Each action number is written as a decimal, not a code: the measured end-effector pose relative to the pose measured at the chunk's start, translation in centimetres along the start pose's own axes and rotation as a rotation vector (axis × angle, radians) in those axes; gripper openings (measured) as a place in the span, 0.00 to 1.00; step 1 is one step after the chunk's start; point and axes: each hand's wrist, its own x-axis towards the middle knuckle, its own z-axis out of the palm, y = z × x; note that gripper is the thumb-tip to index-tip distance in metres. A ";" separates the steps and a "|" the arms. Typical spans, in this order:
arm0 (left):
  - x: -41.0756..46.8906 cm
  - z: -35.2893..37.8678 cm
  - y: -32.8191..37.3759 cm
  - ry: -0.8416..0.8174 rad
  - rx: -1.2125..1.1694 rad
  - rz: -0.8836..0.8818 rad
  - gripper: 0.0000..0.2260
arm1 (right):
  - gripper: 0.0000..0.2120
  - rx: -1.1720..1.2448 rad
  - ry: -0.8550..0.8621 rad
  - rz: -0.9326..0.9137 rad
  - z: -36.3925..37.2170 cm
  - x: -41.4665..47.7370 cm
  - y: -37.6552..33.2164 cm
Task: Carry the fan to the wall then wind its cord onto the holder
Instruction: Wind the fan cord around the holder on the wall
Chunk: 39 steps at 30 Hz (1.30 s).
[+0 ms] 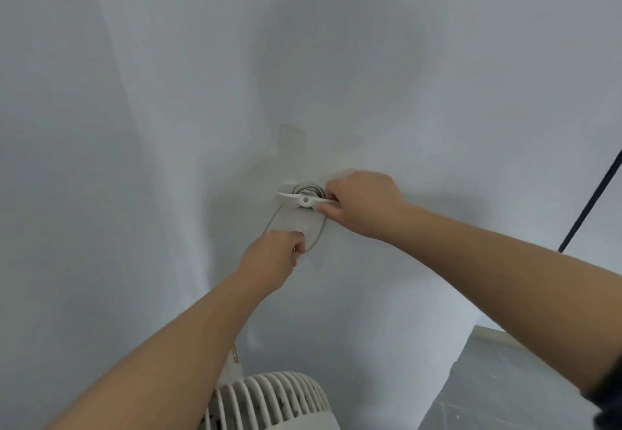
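Both bare arms stretch forward and up, forearms angling in toward each other. The left hand (274, 251) sits lower, its back turned to me, fingers curled round the cord (319, 232). The right hand (365, 204) is just above it, thumb and fingers pinching one wing of the holder (292, 197). A dark sleeve (610, 386) edges the right upper arm.
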 end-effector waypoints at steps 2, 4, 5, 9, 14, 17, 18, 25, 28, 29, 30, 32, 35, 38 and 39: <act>0.0 -0.2 -0.4 0.004 -0.020 -0.059 0.08 | 0.16 -0.063 0.085 -0.025 -0.2 0.1 -0.3; 0.1 -0.2 -0.6 0.012 -0.043 -0.111 0.07 | 0.15 -0.126 0.173 -0.082 -0.1 0.1 -0.6; 0.1 -0.1 -0.7 0.014 -0.052 -0.132 0.07 | 0.14 -0.142 0.214 -0.120 0.1 0.2 -0.8; 0.1 0.1 -1.3 0.018 -0.107 -0.225 0.07 | 0.12 -0.013 0.300 -0.179 0.9 1.2 -1.7; -0.3 0.0 -2.0 0.010 -0.197 -0.271 0.10 | 0.09 0.193 0.398 -0.060 3.0 1.6 -2.2; -0.4 -0.3 -2.4 0.063 -0.268 -0.299 0.11 | 0.15 0.270 0.527 0.003 3.7 1.5 -3.0; -0.4 -0.4 -2.6 0.093 -0.286 -0.307 0.12 | 0.16 0.283 0.560 0.012 3.7 1.5 -3.2; 0.1 -1.3 -2.4 0.255 -0.470 -0.394 0.10 | 0.15 0.333 0.637 0.068 3.9 1.7 -4.0; 0.1 -1.8 -2.0 0.327 -0.499 -0.414 0.09 | 0.15 0.349 0.645 0.079 4.0 1.8 -4.1; 0.1 -2.0 -2.0 0.346 -0.497 -0.415 0.09 | 0.15 0.352 0.650 0.080 4.1 1.8 -4.2; 0.2 -2.1 -1.9 0.360 -0.491 -0.422 0.09 | 0.15 0.355 0.651 0.081 4.1 1.8 -4.2; 0.6 -2.3 -2.0 0.381 -0.476 -0.443 0.09 | 0.16 0.360 0.653 0.084 4.1 1.8 -4.3; 1.3 -2.6 -2.2 0.406 -0.467 -0.462 0.08 | 0.15 0.367 0.654 0.082 4.2 1.9 -4.2; 1.8 -2.9 -2.3 0.455 -0.455 -0.463 0.08 | 0.15 0.375 0.653 0.087 4.4 2.0 -4.2; 1.9 -3.1 -2.4 0.474 -0.456 -0.463 0.08 | 0.15 0.375 0.655 0.089 4.4 2.1 -4.2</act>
